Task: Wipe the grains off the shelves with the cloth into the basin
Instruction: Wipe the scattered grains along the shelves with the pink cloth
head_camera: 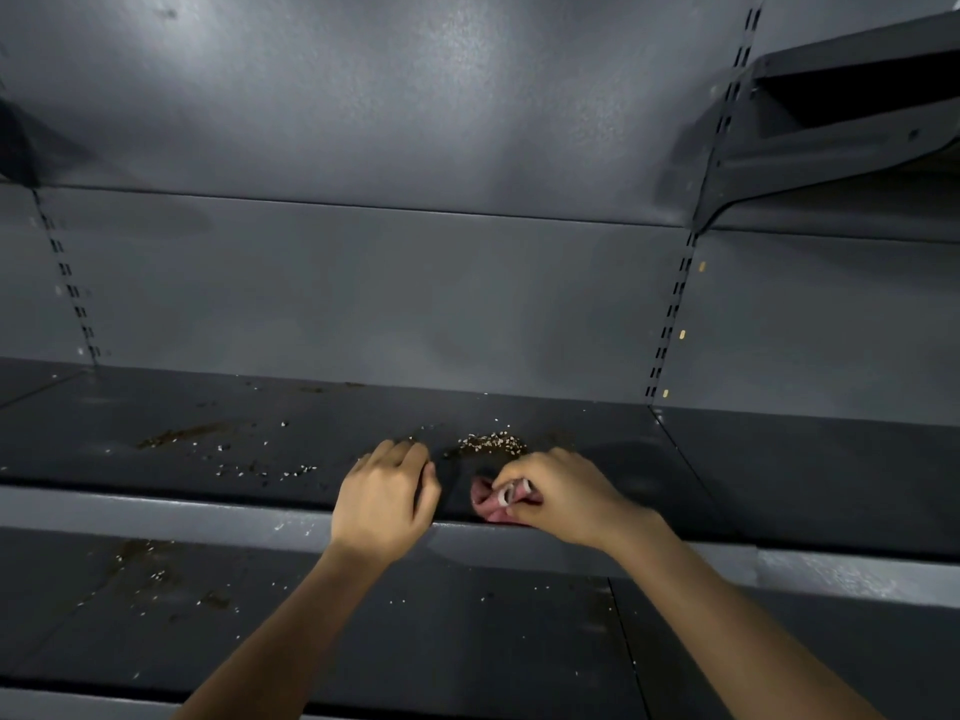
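The basin is nowhere in the head view, and most of the pink cloth (496,498) is hidden under the right hand (558,493), so only a bunched pink-and-white fold shows by the front lip of the upper shelf (156,504). The right hand's fingers curl round that fold, pinching it against the shelf surface. A small heap of grains (491,443) lies just beyond those knuckles, apart from the cloth. The left hand (387,493) rests palm down on the same shelf, just left of the cloth; its fingertips are tucked out of sight, so I cannot tell whether they hold anything. Scattered grains (260,465) lie further left. More specks dot the lower shelf (415,631), partly hidden by both forearms.
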A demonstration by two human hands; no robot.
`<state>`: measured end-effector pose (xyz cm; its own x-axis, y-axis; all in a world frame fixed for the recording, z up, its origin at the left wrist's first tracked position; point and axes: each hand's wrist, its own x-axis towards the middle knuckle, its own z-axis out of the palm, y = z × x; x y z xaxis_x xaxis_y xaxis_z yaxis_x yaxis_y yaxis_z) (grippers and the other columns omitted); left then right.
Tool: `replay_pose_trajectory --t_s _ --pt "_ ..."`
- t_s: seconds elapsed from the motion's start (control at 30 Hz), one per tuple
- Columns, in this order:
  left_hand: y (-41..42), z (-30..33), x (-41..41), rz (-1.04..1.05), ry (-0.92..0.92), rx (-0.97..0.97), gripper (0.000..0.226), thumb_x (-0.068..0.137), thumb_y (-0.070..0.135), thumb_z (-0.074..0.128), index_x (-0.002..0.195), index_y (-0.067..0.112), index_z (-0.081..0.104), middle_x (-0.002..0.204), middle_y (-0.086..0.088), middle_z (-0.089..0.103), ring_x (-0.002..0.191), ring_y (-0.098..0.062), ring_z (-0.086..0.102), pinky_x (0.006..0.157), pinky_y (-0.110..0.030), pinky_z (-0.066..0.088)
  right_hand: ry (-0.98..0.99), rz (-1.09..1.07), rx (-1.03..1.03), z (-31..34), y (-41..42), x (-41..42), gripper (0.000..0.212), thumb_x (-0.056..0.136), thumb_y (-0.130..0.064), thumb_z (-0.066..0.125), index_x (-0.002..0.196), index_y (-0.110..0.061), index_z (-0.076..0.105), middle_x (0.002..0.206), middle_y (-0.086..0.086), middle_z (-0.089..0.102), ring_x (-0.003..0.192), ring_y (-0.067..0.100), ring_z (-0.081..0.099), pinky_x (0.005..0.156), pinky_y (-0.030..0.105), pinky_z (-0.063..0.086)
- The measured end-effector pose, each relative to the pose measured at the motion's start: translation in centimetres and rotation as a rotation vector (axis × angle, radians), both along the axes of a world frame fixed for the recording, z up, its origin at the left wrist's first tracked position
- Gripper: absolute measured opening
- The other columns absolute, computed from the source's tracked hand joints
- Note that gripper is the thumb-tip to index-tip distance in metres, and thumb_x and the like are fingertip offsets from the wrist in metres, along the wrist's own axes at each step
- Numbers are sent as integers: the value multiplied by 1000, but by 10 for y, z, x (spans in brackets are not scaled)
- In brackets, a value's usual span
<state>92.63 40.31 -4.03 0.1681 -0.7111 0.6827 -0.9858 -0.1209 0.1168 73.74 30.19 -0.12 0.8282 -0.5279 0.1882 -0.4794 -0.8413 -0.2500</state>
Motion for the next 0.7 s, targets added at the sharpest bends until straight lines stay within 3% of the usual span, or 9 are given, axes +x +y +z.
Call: replay_pose_trajectory --t_s 0.13,0.2,0.33,0.5,0.6,0.7 --pt "-1 -1 1 -8 5 0 24 83 25 38 69 12 52 65 -3 54 62 -27 54 53 -29 43 -60 -40 25 -4 -6 7 22 82 -26 68 102 -31 68 98 -9 70 91 11 64 79 33 52" --pt "0 -1 1 -14 6 -10 24 83 25 38 69 12 52 65 -3 54 62 -27 54 53 -29 42 -53 -89 -17 -2 -13 19 23 82 -29 67 105 -27 68 104 -4 70 96 16 64 79 28 50" --pt "1 2 0 0 13 -26 25 83 26 38 68 13 53 64 -3 54 59 -27 54 51 -28 42 36 -122 -116 1 -28 41 25 87 -28 61 111 -22 62 114 0 63 104 23 60 82 31 46" --pt "1 1 0 -3 22 -19 25 83 26 38 68 13 53 65 -2 55 61 -26 55 52 -28 42 -106 -73 -7 22 -37 22 18 87 -16 61 100 -27 63 102 -10 66 94 10 63 77 29 50" --pt "0 1 0 -7 13 -14 26 83 27 38 69 13 54 65 -2 55 61 -26 55 51 -28 43 35 14 201 36 -33 -5 18 83 -10 67 92 -26 67 93 -14 69 86 1 66 72 19 51" --pt "0 0 0 -3 20 8 26 84 27 38 69 14 54 65 -1 56 63 -26 56 52 -29 43 171 45 187 27 -30 -16 29 78 3 65 88 -24 70 87 -12 69 81 2 66 72 26 55"
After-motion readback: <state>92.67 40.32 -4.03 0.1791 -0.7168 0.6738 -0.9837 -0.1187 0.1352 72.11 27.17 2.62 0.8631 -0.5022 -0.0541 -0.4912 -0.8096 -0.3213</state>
